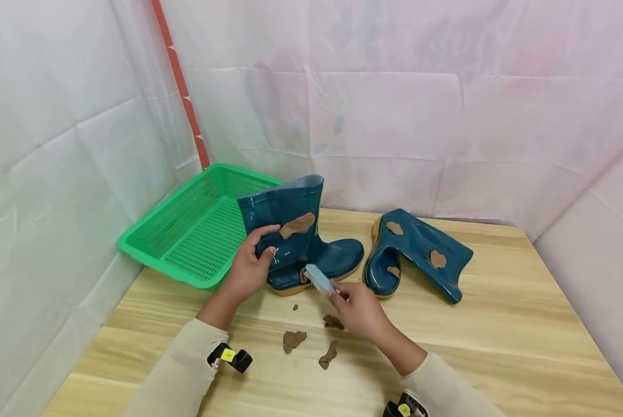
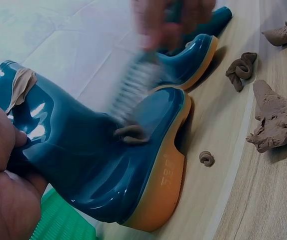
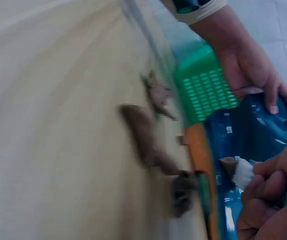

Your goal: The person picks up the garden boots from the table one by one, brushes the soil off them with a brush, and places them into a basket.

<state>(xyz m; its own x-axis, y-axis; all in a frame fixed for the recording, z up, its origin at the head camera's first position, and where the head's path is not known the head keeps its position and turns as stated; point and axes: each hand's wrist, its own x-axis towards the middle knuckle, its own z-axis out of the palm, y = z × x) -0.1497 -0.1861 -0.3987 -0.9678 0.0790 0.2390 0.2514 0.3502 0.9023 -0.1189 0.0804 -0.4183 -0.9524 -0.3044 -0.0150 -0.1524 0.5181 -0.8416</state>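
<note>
A dark blue rubber boot (image 1: 297, 250) with an orange sole stands on the table. My left hand (image 1: 247, 267) grips its shaft, thumb on the near side, below a brown clay-like patch (image 1: 297, 225). In my right hand (image 1: 362, 308) is a light blue brush (image 1: 319, 278) with white bristles. Its bristles meet another brown lump (image 2: 131, 134) on the boot's foot, blurred by motion in the left wrist view. To the right a second blue boot (image 1: 418, 246) lies on its side, bearing several brown patches.
A green plastic basket (image 1: 165, 217) stands at the left, behind my left hand. Several loose brown pieces (image 1: 294, 341) lie on the wooden table (image 1: 499, 347) in front of the boot. White sheeting (image 1: 384, 116) walls off the back and sides.
</note>
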